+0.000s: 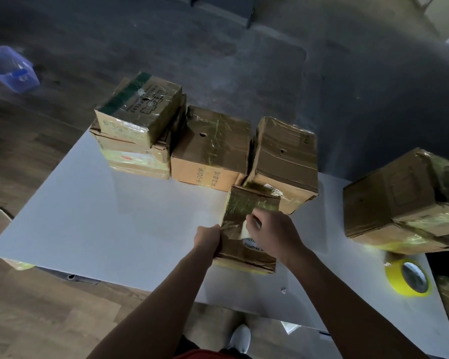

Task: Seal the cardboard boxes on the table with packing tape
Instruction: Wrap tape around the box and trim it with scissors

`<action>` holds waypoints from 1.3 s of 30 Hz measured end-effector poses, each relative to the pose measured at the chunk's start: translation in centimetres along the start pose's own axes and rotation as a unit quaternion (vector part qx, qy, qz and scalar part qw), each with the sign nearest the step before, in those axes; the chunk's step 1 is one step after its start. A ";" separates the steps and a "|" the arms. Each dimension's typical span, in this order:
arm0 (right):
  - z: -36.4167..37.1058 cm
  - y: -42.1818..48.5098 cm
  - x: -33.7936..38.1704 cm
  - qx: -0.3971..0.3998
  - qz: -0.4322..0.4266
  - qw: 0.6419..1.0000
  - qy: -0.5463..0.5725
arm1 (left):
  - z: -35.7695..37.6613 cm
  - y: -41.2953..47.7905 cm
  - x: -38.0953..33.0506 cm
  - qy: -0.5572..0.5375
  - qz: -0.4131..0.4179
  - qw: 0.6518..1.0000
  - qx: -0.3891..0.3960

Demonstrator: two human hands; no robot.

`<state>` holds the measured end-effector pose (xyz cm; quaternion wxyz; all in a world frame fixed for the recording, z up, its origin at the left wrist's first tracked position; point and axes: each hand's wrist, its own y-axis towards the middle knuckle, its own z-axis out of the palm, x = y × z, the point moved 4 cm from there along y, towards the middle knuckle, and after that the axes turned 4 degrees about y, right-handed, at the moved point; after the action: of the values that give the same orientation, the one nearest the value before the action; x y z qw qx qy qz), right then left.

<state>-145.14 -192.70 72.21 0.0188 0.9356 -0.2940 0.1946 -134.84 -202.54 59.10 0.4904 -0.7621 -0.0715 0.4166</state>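
Nearest you, your left hand [208,238] clenches the left edge of the small box [246,206], fingers curled around its side. Your right hand [272,234] sits on the box's top face toward the right, its curled fingers pinching at the glossy taped surface. I cannot tell whether they hold a loose tape end.

The small box lies between your hands at the lower centre of the frame, on the white table [114,216]. Its long axis runs away from you, leaning slightly to the upper right. Most of its length extends beyond both grips.

At the lower right of the frame, a yellow tape roll [392,275] lies flat on the table, well apart from your hands. Above it sits a large box [394,195].

Further off, just beyond the small box, stand two taped boxes [210,149] [285,161] side by side, and a stack of boxes [138,120] to their left.
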 end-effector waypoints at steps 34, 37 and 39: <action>-2.5 -2.3 -8.4 0.028 0.042 0.962 0.267 | 2.7 -4.4 -1.3 0.377 0.418 0.801 -0.202; -3.2 -2.6 -8.8 0.008 0.009 0.978 0.206 | 2.7 -4.4 -1.3 0.386 0.406 0.800 -0.214; -3.7 -2.7 -9.5 -0.024 -0.007 0.993 0.120 | 2.6 -4.3 -1.2 0.391 0.401 0.800 -0.217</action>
<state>-152.09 -184.72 72.31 0.0775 0.9069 -0.2877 0.2978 -136.11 -199.19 62.79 0.0879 -0.9074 0.3496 0.2159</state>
